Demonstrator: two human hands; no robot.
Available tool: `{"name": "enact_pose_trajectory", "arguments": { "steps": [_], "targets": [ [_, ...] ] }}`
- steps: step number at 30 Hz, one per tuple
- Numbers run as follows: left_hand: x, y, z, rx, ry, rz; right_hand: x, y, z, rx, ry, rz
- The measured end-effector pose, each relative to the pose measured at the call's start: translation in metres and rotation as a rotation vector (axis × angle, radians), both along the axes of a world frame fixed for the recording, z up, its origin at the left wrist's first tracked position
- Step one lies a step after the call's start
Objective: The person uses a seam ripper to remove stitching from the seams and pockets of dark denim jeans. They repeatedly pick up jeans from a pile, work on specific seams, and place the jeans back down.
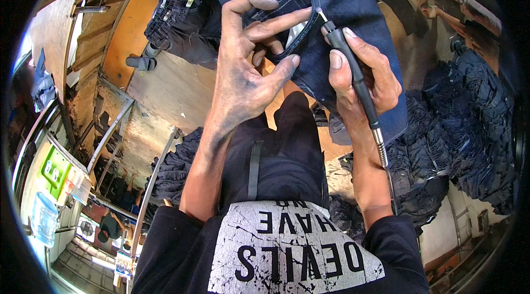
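Dark clothes (469,123) lie heaped — a garment workshop

Black short-sleeved shirt (176,255) with a cracked white lettered panel (231,233); dark trousers (292,145), seemingly with a grey strap (255,170).

A black pen-shaped tool (365,98) tilts tip-first toward a stitched dark-blue denim garment (359,9).

The upper-centre denim garment (359,4) is coloured dark blue, the tool (360,81) black and silver; the lower-centre black shirt (292,241) is printed crackled white.
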State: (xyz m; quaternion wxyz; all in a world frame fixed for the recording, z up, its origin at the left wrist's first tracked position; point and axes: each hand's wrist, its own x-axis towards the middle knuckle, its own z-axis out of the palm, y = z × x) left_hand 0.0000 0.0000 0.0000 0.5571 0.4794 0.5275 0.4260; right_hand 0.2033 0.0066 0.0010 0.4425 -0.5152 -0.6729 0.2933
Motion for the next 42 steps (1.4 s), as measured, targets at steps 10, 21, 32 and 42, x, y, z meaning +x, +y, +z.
{"name": "enact_pose_trajectory", "arguments": {
  "steps": [10, 21, 32, 42],
  "targets": [
    [-0.001, 0.003, -0.001, 0.003, -0.040, -0.011, 0.002, 0.005, -0.006, 0.031, -0.018, 0.004],
    [-0.012, 0.006, -0.004, 0.120, 0.177, -0.034, 0.010, -0.012, -0.001, -0.105, 0.324, -0.018],
    [-0.052, 0.048, 0.022, 0.296, 0.577, 0.520, 0.057, -0.065, 0.016, -0.065, 0.047, -0.145],
    [0.137, -0.090, 0.000, -0.336, -0.124, 0.136, 0.107, -0.069, 0.009, -0.221, 0.445, -0.148]
  ]
}}
